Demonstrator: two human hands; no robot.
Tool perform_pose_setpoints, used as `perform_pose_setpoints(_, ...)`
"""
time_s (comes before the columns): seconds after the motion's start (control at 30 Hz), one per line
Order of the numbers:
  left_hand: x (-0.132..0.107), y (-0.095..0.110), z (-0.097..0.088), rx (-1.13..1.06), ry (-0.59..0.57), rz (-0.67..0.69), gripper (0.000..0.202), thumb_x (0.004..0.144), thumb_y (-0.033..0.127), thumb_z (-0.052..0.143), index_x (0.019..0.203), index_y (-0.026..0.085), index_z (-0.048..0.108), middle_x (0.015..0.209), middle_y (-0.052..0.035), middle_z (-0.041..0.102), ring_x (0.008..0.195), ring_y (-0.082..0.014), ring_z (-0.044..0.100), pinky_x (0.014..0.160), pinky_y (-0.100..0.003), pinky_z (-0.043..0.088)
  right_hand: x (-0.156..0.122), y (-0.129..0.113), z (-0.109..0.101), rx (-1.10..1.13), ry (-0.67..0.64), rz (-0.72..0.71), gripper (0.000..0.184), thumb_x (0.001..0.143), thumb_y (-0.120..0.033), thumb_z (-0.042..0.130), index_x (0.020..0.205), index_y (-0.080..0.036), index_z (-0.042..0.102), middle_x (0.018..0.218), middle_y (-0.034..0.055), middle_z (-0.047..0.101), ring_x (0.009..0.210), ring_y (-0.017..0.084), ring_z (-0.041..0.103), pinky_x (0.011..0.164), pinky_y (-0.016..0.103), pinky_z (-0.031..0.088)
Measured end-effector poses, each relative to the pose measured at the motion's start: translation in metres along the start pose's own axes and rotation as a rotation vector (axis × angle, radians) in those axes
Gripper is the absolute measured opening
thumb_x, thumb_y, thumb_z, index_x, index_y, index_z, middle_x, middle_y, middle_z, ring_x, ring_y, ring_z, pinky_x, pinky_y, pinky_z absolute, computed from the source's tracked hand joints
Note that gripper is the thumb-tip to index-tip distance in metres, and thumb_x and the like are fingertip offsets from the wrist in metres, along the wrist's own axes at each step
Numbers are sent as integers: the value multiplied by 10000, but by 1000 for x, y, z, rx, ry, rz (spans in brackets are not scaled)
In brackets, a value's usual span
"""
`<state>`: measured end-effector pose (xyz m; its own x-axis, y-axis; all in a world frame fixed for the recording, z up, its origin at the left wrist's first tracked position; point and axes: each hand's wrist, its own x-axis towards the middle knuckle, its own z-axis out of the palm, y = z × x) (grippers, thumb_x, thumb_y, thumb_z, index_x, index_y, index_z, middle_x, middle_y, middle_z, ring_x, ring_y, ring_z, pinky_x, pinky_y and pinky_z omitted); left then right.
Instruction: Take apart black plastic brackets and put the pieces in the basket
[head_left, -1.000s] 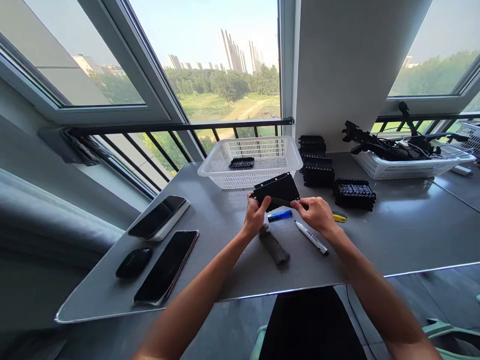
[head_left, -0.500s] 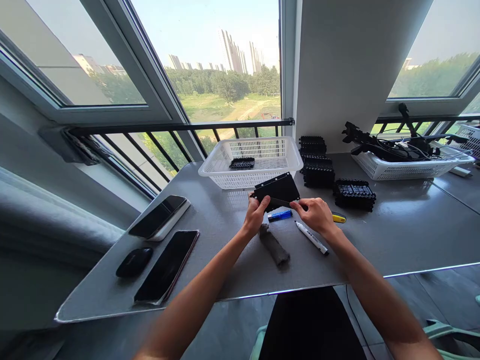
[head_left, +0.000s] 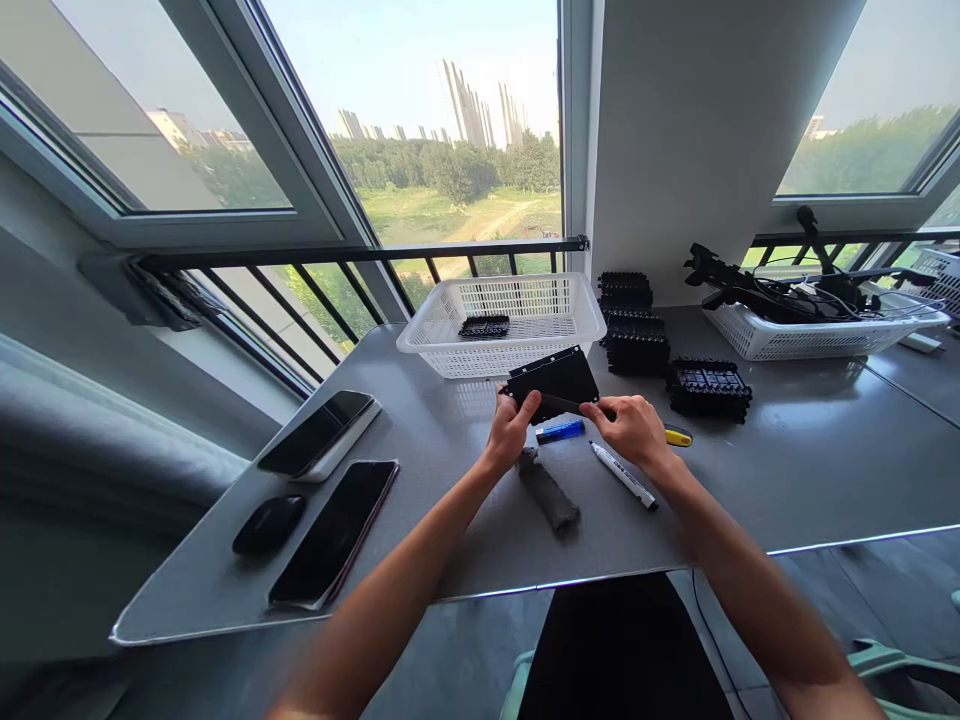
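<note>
I hold a flat black plate (head_left: 556, 381) up above the grey table (head_left: 810, 470), tilted toward me. My left hand (head_left: 511, 431) pinches its near left corner with thumb and fingers closed. My right hand (head_left: 631, 429) grips its near right edge, fingers curled. Just below the plate lie a blue lighter (head_left: 559, 430), a white marker (head_left: 624, 475) and a rolled grey cloth (head_left: 549, 491). A yellow-tipped tool (head_left: 679, 436) peeks out behind my right hand.
A white basket (head_left: 504, 322) with one black part inside stands behind the plate. Stacks of black parts (head_left: 709, 388) sit to the right, and a second basket (head_left: 814, 325) holds cables. Two phones (head_left: 335, 531) and a black mouse (head_left: 268, 524) lie at the left.
</note>
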<state>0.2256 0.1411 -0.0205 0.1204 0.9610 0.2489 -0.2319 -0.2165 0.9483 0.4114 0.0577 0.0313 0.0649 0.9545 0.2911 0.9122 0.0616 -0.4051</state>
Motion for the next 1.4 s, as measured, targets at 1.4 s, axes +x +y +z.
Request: perform_pose_setpoints(1.4,12,16,-14,81,15,16,424,716,453,734,998,172,588,1054,-86,677,1031,-252,622,964,-414,449,5,21,-13,-9,37,52,532,912,-594,390,725,-226,724,671,54,682,627,177,582,550,280,252)
